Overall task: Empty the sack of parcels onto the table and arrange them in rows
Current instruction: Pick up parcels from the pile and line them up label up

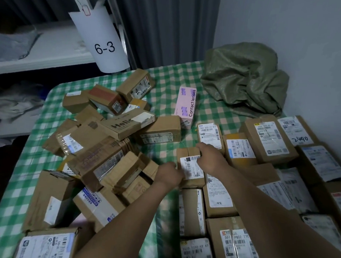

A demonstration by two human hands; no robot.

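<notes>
- Our left hand (170, 173) and right hand (209, 159) curl their fingers round one small parcel (190, 152), at its left and right edges.
- It lies on the table (168, 85), long axis near to far, just left of the rows (219, 193); the right hand is nearer them, and the heap (96, 154) is further left.
- It is a brown cardboard box with a smooth white label (192, 168); the limp woven sack (244, 79) lies far right.

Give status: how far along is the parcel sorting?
Done: the crumpled green woven sack lies slack in the far corner, apparently emptied; label-up brown cardboard parcels sit in rows on the right. In hand: left hand and right hand grip a small white-labelled cardboard box at the rows' edge. Left: the jumbled heap of cardboard boxes and the pink contact-lens carton.
</notes>
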